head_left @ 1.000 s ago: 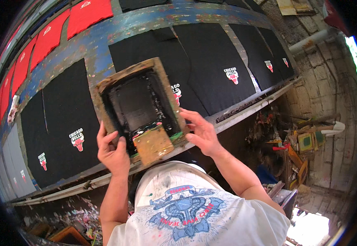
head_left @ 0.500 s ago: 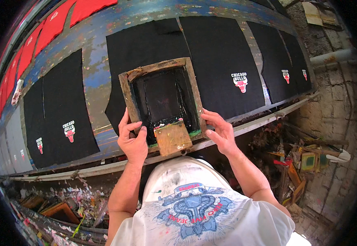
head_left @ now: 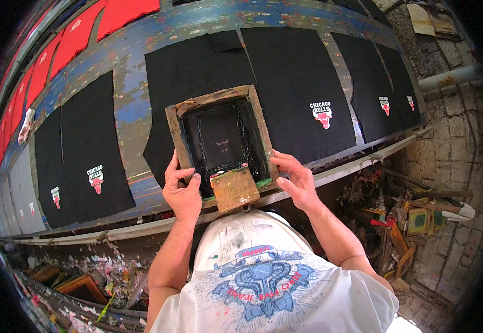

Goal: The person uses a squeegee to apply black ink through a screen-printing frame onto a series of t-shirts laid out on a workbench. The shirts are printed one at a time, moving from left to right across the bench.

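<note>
My left hand grips the near left side of a wooden screen-printing frame, thumb on top. My right hand holds the opposite side, its fingers against the outer edge. Inside the frame is dark mesh with glossy black edges and a faint bull-head shape. A squeegee with a paint-stained wooden handle leans at the near end, between my hands and touched by neither. The frame is over a black fabric panel; whether it touches the cloth I cannot tell.
The long paint-spattered table bears black panels with a bull-head print to both sides. Red panels lie along the far left, grey ones nearer. A metal rail edges the table. Old frames and scraps litter the floor.
The frame has shifted very slightly toward me, with both hands still on it. A faint bull-head shape now shows through the mesh. The squeegee stays at the near end.
</note>
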The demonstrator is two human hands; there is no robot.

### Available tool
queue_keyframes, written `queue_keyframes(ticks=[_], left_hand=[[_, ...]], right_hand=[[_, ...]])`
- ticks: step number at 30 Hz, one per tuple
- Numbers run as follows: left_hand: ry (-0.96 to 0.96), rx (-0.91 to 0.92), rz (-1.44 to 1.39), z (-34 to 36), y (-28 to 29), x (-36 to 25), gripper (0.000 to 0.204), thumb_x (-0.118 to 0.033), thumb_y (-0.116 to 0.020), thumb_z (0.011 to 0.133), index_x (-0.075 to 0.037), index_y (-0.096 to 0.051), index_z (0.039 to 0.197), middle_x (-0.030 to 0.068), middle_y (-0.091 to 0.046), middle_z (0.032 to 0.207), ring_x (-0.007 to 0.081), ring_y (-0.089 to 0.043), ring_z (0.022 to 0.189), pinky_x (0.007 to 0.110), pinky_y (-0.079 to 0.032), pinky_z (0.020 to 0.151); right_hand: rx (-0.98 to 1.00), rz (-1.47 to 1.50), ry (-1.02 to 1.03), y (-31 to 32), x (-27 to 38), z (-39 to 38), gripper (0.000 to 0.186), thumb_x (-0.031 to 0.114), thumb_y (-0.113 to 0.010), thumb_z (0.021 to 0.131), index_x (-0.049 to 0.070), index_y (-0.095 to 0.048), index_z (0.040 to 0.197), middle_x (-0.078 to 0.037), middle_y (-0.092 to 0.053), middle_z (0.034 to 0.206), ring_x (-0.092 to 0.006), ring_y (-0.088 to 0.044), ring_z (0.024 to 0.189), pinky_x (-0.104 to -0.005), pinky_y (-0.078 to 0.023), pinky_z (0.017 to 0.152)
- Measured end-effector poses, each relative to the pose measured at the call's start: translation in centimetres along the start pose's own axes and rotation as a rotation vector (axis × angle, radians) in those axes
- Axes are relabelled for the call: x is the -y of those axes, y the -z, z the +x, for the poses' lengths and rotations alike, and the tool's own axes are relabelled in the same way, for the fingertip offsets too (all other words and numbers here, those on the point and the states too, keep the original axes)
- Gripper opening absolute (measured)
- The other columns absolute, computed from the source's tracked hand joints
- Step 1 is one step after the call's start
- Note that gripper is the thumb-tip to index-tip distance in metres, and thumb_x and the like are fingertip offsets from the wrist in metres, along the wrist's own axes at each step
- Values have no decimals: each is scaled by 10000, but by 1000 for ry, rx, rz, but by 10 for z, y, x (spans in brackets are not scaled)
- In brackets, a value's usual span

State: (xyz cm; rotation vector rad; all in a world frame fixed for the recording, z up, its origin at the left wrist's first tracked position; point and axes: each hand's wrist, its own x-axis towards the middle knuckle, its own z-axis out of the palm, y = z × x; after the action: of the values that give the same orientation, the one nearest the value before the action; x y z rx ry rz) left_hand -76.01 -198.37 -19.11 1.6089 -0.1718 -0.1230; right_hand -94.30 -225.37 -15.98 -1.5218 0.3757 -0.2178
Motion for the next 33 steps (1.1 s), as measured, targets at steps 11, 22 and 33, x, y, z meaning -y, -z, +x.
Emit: queue_keyframes(ticks=[11, 22, 33], left_hand=[[-13, 14, 1, 1, 0, -1, 175, 124, -776, 875, -23, -751, 964, 253, -609, 1663, 307, -587, 1521, 421, -461, 1227], [7, 17, 15, 2, 1, 1, 188, 136, -773, 878, -22, -753, 978, 244, -603, 1672, 276, -612, 1496, 376, -492, 1182], [42, 16, 28, -4, 4, -2, 187, 134, -779, 876, -27, -773, 969, 238, -590, 1684, 280, -621, 1485, 385, -482, 1188]], right_hand=[[2, -6, 40, 0, -2, 0, 563, 302, -767, 1047, 7, -697, 1522, -231, -558, 1681, -272, -568, 1509, -433, -481, 1216], [7, -6, 41, 1, -4, -1, 565, 261, -764, 1037, -15, -689, 1524, -227, -531, 1708, -274, -560, 1519, -466, -459, 1252], [1, 25, 22, -1, -1, -6, 574, 205, -743, 1014, 28, -673, 1555, -227, -524, 1706, -270, -554, 1524, -446, -477, 1233]])
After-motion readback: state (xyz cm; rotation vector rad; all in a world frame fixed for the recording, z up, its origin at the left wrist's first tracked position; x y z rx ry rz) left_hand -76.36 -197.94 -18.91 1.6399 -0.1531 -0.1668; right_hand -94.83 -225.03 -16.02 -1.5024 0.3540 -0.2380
